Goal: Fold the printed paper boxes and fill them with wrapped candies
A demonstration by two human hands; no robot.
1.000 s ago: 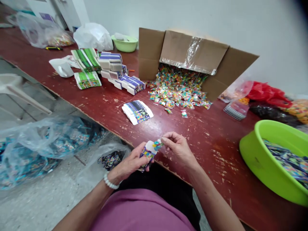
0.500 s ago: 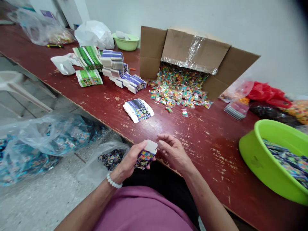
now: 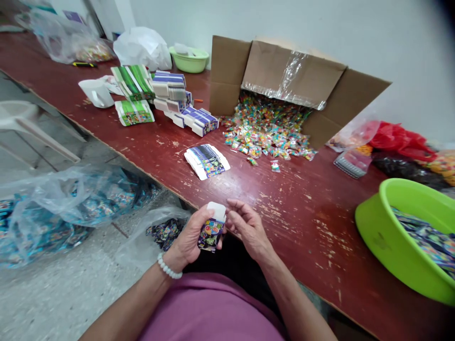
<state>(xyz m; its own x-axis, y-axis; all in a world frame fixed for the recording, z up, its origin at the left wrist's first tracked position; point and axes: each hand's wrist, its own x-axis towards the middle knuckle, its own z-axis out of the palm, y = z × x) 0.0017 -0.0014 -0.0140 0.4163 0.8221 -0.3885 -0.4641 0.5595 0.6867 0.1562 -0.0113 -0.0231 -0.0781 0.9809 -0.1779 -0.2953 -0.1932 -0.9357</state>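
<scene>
Purple box, just one, sits tilted in the grip of your left fingers, with the thumb along its left edge and a white flap raised at the top. Your right fingers are curled close beside that flap; you cannot tell from this view whether they touch it or pinch anything. One pale bead bracelet circles your left wrist.

Beyond your fingers, on the desk, you have one stack of flat cartons, too overlapped to count. Farther out and to the right of your fingers, two wrapped sweets lie apart from one heap of sweets spilling out of one cardboard box. Ahead and left of your fingers are two green bundles, at least three purple bundles and one white mug. Well to the right of your fingers stands one lime tub, its dark packets too many to count. Left of your fingers, below the desk, one small clear bag holds more.
</scene>
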